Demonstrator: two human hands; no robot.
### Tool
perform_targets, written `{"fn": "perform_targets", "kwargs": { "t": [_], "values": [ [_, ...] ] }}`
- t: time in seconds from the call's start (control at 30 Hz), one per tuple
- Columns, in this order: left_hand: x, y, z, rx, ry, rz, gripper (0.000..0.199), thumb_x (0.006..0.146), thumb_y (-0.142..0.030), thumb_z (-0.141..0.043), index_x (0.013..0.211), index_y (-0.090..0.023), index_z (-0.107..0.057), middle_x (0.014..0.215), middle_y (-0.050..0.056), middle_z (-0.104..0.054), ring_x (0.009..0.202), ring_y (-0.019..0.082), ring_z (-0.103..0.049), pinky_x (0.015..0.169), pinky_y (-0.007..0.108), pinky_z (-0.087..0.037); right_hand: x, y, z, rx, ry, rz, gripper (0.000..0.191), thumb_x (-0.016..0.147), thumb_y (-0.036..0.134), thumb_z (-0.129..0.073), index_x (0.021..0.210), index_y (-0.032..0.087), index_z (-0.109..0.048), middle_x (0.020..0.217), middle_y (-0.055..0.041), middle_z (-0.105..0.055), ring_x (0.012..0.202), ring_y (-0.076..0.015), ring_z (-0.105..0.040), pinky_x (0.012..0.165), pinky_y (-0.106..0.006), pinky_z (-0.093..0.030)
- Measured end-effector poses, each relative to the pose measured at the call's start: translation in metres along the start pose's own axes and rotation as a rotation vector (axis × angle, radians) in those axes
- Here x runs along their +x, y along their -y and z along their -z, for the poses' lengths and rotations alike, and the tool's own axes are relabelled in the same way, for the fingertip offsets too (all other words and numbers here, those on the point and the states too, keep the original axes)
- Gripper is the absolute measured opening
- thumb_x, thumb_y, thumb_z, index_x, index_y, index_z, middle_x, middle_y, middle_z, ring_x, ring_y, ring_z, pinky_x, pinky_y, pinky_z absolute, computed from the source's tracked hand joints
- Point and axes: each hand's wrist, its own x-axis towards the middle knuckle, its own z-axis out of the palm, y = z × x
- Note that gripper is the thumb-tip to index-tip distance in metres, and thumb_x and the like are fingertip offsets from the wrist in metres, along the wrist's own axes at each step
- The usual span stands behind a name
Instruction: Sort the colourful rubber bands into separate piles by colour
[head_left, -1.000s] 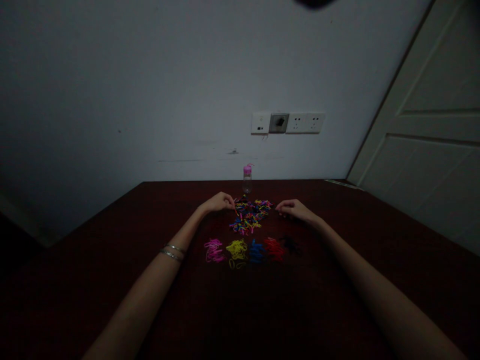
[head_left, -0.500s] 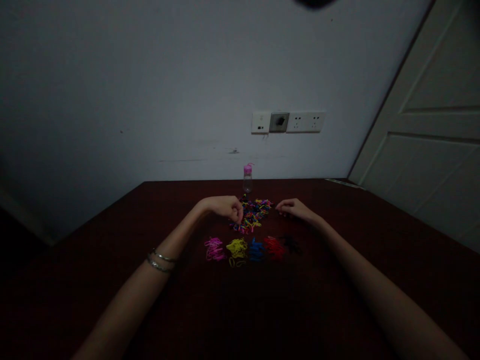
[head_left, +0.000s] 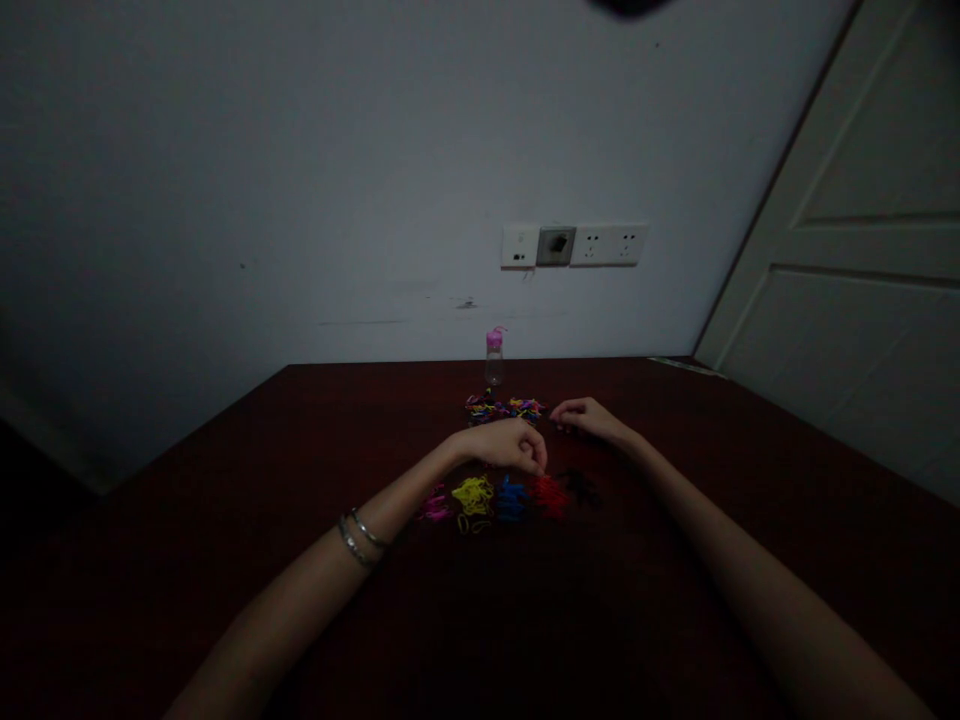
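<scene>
My left hand (head_left: 506, 446) is closed in a pinch, its fingertips at the upper edge of a pile of red rubber bands (head_left: 551, 497). Whatever is between those fingers is too small to make out. Under and behind this hand lies a heap of mixed-colour rubber bands (head_left: 525, 408), partly covered by it. Just right of the heap rests my right hand (head_left: 587, 417), fingers curled together, their contents hidden. Beside the red pile lie blue bands (head_left: 513, 499), yellow bands (head_left: 473, 496), black bands (head_left: 582, 488) and pink bands (head_left: 435, 504), the pink ones partly behind my left forearm.
A small clear bottle with a pink cap (head_left: 494, 358) stands behind the heap on the dark red table (head_left: 480, 610). The wall behind carries sockets (head_left: 609, 244). A pale panelled door (head_left: 847, 250) is at the right.
My left hand has moved right and nearer to me, from the mixed heap to the red pile. The forearm now covers some pink bands. My right hand has barely moved.
</scene>
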Motion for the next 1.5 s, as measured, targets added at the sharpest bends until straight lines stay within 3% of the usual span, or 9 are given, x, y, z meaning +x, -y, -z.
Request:
{"fn": "perform_targets", "kwargs": {
  "t": [0.23, 0.4, 0.47, 0.57, 0.63, 0.77, 0.87, 1.13, 1.5],
  "values": [
    [0.013, 0.008, -0.015, 0.065, 0.026, -0.022, 0.012, 0.065, -0.017, -0.06, 0.076, -0.014, -0.065, 0.056, -0.003, -0.054, 0.049, 0.007, -0.045, 0.048, 0.019, -0.03, -0.001, 0.002, -0.001, 0.001, 0.002, -0.013, 0.022, 0.065, 0.031, -0.058, 0.078, 0.015, -0.065, 0.062, -0.0021, -0.061, 0.055, -0.0102, -0.052, 0.044, -0.018, -0.034],
    [0.003, 0.017, 0.008, 0.031, -0.044, 0.031, 0.017, 0.068, -0.024, -0.06, 0.081, -0.013, -0.064, 0.054, -0.003, -0.052, 0.047, 0.006, -0.043, 0.047, 0.018, -0.03, 0.0, 0.001, -0.001, 0.009, -0.008, -0.026, 0.022, 0.065, 0.03, -0.058, 0.078, 0.014, -0.064, 0.062, -0.0024, -0.06, 0.053, -0.0093, -0.051, 0.043, -0.018, -0.033],
    [-0.004, 0.03, 0.023, -0.002, -0.14, 0.051, 0.017, 0.07, -0.025, -0.057, 0.079, -0.013, -0.063, 0.059, -0.001, -0.055, 0.05, 0.006, -0.044, 0.048, 0.018, -0.031, 0.001, 0.001, -0.002, 0.004, -0.009, -0.026, 0.022, 0.065, 0.029, -0.057, 0.078, 0.013, -0.064, 0.062, -0.0023, -0.06, 0.053, -0.0091, -0.051, 0.043, -0.018, -0.033],
    [-0.016, 0.062, 0.046, -0.075, -0.403, 0.114, 0.015, 0.068, -0.024, -0.057, 0.074, -0.012, -0.063, 0.059, -0.001, -0.054, 0.05, 0.006, -0.043, 0.047, 0.018, -0.031, 0.001, 0.002, -0.004, -0.045, -0.025, -0.022, 0.022, 0.066, 0.029, -0.055, 0.079, 0.013, -0.063, 0.061, -0.0021, -0.06, 0.051, -0.0094, -0.05, 0.043, -0.019, -0.034],
    [-0.025, 0.086, 0.057, -0.15, -0.59, 0.233, 0.017, 0.069, -0.027, -0.055, 0.075, -0.012, -0.062, 0.05, -0.003, -0.048, 0.043, 0.005, -0.038, 0.042, 0.018, -0.027, 0.002, 0.002, -0.006, -0.092, -0.052, 0.005, 0.021, 0.066, 0.027, -0.055, 0.077, 0.012, -0.063, 0.061, -0.002, -0.06, 0.051, -0.0098, -0.05, 0.046, -0.02, -0.036],
    [-0.037, 0.126, 0.063, -0.307, -0.892, 0.353, 0.019, 0.068, -0.029, -0.054, 0.078, -0.013, -0.06, 0.049, -0.005, -0.045, 0.036, 0.004, -0.034, 0.036, 0.017, -0.022, 0.004, 0.003, -0.013, -0.2, -0.09, 0.138, 0.02, 0.065, 0.027, -0.057, 0.075, 0.012, -0.064, 0.068, -0.0035, -0.063, 0.062, -0.0127, -0.055, 0.059, -0.023, -0.042],
    [-0.041, 0.139, 0.061, -0.42, -0.991, 0.348, 0.02, 0.067, -0.029, -0.054, 0.078, -0.014, -0.059, 0.049, -0.005, -0.044, 0.036, 0.004, -0.035, 0.034, 0.016, -0.021, 0.005, 0.005, -0.02, -0.258, -0.073, 0.173, 0.025, 0.065, 0.032, -0.059, 0.079, 0.013, -0.065, 0.072, -0.004, -0.064, 0.067, -0.0141, -0.056, 0.063, -0.024, -0.042],
    [-0.042, 0.145, 0.056, -0.5, -1.055, 0.285, 0.019, 0.067, -0.029, -0.053, 0.077, -0.013, -0.058, 0.047, -0.005, -0.043, 0.034, 0.004, -0.034, 0.032, 0.016, -0.021, 0.003, 0.015, -0.035, -0.442, -0.12, 0.121, 0.03, 0.068, 0.044, -0.059, 0.08, 0.018, -0.066, 0.073, -0.0025, -0.063, 0.064, -0.0131, -0.055, 0.058, -0.022, -0.039],
    [-0.038, 0.144, 0.05, -0.324, -0.996, 0.295, 0.018, 0.067, -0.028, -0.052, 0.073, -0.012, -0.06, 0.043, -0.006, -0.043, 0.035, 0.005, -0.034, 0.038, 0.017, -0.024, 0.0, 0.018, -0.035, -0.486, -0.141, 0.155, 0.016, 0.071, 0.028, -0.052, 0.073, 0.019, -0.065, 0.071, -0.0015, -0.064, 0.063, -0.0128, -0.057, 0.059, -0.021, -0.039]
  ]
}}
